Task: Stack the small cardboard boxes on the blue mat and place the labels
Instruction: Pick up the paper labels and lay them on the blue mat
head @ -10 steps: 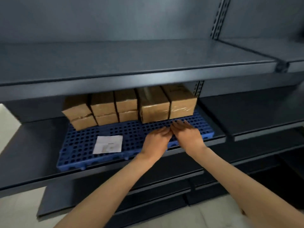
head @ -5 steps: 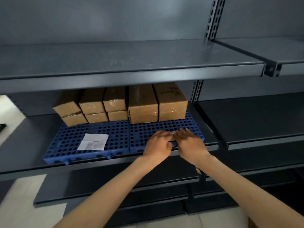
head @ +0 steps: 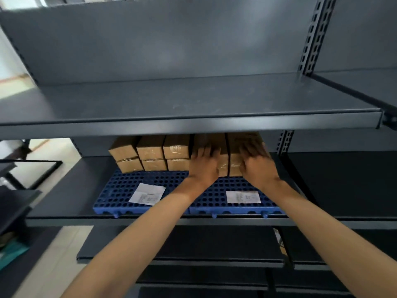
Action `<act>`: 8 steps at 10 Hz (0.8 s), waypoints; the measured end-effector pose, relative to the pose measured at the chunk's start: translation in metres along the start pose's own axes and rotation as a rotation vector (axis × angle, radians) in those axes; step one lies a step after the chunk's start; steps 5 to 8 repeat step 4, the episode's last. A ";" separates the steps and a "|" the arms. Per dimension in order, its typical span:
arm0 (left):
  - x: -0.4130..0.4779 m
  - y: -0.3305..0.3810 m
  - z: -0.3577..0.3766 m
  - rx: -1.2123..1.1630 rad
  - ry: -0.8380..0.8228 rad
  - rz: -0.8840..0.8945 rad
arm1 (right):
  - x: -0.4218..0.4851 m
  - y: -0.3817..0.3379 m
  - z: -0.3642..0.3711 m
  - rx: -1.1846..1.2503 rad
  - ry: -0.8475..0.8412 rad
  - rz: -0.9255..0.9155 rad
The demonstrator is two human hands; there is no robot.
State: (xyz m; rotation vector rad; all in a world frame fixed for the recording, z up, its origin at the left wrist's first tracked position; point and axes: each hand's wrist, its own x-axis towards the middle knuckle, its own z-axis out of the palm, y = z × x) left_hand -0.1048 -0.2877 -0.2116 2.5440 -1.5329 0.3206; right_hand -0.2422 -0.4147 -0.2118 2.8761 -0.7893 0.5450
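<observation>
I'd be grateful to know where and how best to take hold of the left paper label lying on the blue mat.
Pinch its near edge, coming in low from the front. The label lies flat and slightly askew on the blue mat, and the shelf above blocks a reach from overhead; a corner over one of the mat's holes probably lifts easiest.

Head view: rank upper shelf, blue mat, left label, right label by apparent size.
1. upper shelf
2. blue mat
3. left label and right label: these look about alike, so I won't rank them. The left one lies askew.
</observation>
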 end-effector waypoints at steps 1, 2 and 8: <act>-0.016 -0.006 -0.009 -0.108 0.149 0.044 | -0.005 -0.004 -0.012 -0.010 0.134 -0.068; -0.051 -0.014 -0.037 -0.341 0.210 0.045 | -0.018 -0.024 -0.044 0.159 0.223 -0.111; -0.126 -0.029 -0.069 -0.480 0.354 0.076 | -0.080 -0.063 -0.097 0.409 0.339 -0.208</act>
